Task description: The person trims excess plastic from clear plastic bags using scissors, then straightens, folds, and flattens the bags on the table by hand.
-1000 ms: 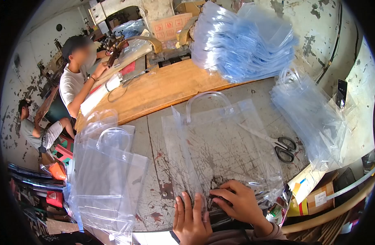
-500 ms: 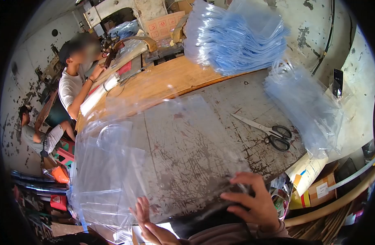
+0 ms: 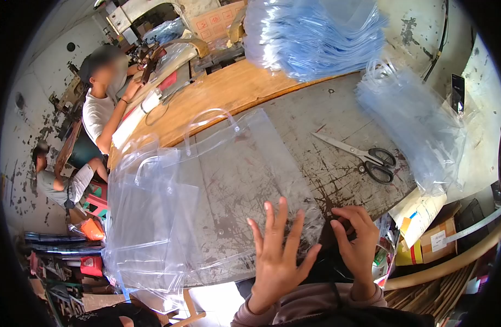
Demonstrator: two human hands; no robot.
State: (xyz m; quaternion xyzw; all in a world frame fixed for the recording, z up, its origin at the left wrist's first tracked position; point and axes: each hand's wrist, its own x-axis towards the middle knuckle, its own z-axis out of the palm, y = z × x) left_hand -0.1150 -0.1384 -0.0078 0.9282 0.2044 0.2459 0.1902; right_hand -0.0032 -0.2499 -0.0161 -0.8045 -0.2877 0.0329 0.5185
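Note:
A clear plastic bag (image 3: 231, 158) with a looped handle lies flat on the worn grey table (image 3: 310, 122), its handle towards the wooden strip. My left hand (image 3: 277, 250) is over the bag's near right part, fingers spread and nothing gripped; whether the palm touches the film is unclear. Just beyond the bag's near right corner is my right hand (image 3: 358, 240). Its fingers are loosely bent with the thumb a little apart, and I see nothing between them. More clear bags (image 3: 157, 218) lie overlapped on the left, partly over the table's near edge.
Black-handled scissors (image 3: 365, 158) lie open on the right. Behind stands a tall pile of bluish plastic bags (image 3: 316, 41); another bundle of bags (image 3: 411, 122) lies at the right edge, beside a phone (image 3: 457, 92). One person (image 3: 100, 111) works at the far left, another (image 3: 62, 182) sits behind.
The bag has settled flat, its handle now plainly visible. My left hand has moved right and forward over it, fingers spread. My right hand has shifted slightly right, its fingers bending more.

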